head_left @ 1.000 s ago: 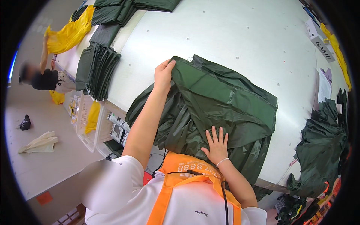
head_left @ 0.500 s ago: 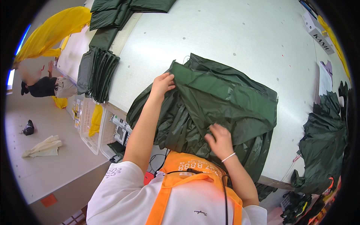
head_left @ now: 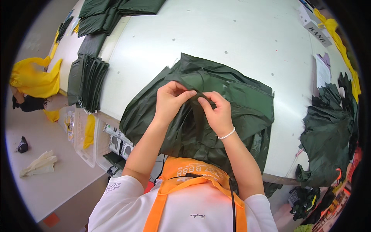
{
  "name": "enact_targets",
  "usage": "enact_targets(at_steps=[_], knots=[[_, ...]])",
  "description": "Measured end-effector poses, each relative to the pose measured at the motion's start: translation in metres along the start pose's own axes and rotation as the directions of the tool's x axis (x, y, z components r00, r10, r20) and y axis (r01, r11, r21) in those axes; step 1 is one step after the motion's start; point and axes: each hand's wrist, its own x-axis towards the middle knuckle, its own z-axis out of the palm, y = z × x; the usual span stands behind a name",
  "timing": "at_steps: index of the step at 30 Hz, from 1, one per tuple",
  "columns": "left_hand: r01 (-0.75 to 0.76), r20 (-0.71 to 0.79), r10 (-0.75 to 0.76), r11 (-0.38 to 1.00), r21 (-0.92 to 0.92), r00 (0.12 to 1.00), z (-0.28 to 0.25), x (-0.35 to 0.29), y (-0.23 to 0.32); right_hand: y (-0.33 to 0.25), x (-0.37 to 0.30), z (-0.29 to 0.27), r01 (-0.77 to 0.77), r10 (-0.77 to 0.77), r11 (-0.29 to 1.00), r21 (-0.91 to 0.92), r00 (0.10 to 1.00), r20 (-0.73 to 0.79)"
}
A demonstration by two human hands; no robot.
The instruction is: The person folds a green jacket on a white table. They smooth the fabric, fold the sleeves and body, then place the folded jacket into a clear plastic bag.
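A dark green, slightly shiny fabric garment (head_left: pixel 239 102) lies bunched on the white table in front of me, its near side hanging over the edge against my orange apron. My left hand (head_left: pixel 172 98) pinches a fold of it near the middle. Close beside it, my right hand (head_left: pixel 217 110) grips the same raised fold between thumb and fingers. The fingertips of both hands nearly meet there. A smooth, flat panel of the fabric stretches to the right behind my right hand. What lies beneath the pinched fold is hidden.
Folded dark green pieces (head_left: pixel 92 83) are stacked at the left, with more (head_left: pixel 102 17) at the far left. White plastic baskets (head_left: pixel 98 141) hang by the left table edge. A dark green heap (head_left: pixel 328 135) and a white box (head_left: pixel 315 29) are at right. Another person handles yellow fabric (head_left: pixel 36 77).
My left hand has moved down and right from the garment's upper corner. My right hand has risen to meet it, and both now pinch the fabric. The other person's yellow fabric has dropped lower.
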Motion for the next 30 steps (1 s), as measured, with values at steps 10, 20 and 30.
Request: enact_targets(at_steps=[10, 20, 30], knots=[[-0.386, 0.249, 0.341, 0.908, 0.164, 0.906, 0.063, 0.069, -0.028, -0.027, -0.017, -0.091, -0.072, 0.306, 0.594, 0.801, 0.941, -0.143], [0.029, 0.566, 0.118, 0.969, -0.244, 0.816, 0.134, 0.010, -0.049, 0.029, -0.008, -0.081, 0.001, 0.168, 0.965, 0.261, 0.763, -0.624], [-0.124, 0.337, 0.039, 0.963, 0.237, 0.941, 0.156, 0.026, -0.078, 0.068, 0.026, -0.202, -0.194, 0.193, 0.981, 0.018, 0.952, -0.239]])
